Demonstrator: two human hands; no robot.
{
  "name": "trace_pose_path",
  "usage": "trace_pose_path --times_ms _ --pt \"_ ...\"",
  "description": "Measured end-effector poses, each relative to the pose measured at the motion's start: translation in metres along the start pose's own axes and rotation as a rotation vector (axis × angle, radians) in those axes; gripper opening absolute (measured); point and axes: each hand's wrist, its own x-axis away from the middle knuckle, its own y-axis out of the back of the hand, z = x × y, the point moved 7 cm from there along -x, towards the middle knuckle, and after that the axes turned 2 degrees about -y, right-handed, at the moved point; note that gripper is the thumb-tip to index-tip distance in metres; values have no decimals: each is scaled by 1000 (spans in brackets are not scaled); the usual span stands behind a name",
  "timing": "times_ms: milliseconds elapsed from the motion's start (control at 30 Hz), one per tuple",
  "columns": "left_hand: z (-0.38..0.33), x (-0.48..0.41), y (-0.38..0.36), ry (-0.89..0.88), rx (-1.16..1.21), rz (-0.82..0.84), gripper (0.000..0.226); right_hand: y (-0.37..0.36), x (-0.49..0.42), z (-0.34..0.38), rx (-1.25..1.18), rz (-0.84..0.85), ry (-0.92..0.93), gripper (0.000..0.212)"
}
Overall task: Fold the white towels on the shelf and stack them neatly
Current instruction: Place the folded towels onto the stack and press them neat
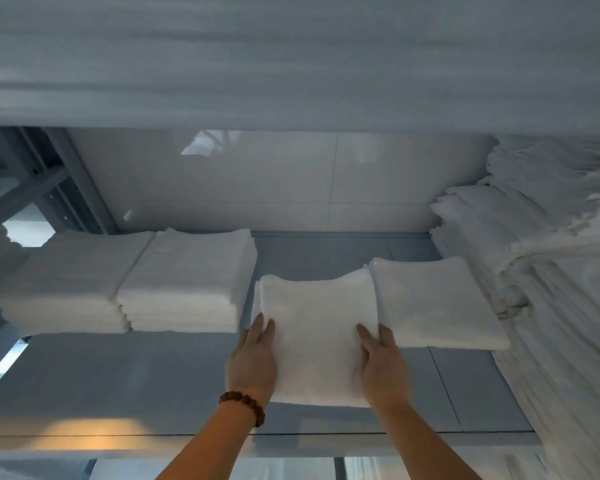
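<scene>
A folded white towel (pixel 317 334) lies on the grey shelf (pixel 153 375) in the middle of the head view. My left hand (pixel 253 362) grips its left edge, and a bead bracelet is on that wrist. My right hand (pixel 383 367) grips its right edge. To the left stand two neat stacks of folded towels (pixel 184 282) side by side. Another folded towel (pixel 433 303) lies flat just right of the held one, touching it.
A tall loose heap of white towels (pixel 541 258) fills the right end of the shelf. The board of the shelf above (pixel 291 64) hangs low overhead. A tiled wall (pixel 274 181) closes the back. Metal rack posts (pixel 59 181) stand at the left.
</scene>
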Motion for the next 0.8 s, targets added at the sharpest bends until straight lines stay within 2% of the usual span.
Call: trace_pose_path --times_ms 167,367,800 --pt "-8 -2 46 -34 30 -153 57 33 -9 23 -73 -95 69 42" --pt "7 -2 85 -13 25 -230 56 51 -11 64 -102 -130 141 42" --pt "116 -8 169 -29 48 -390 59 32 -9 207 -195 -245 343 41"
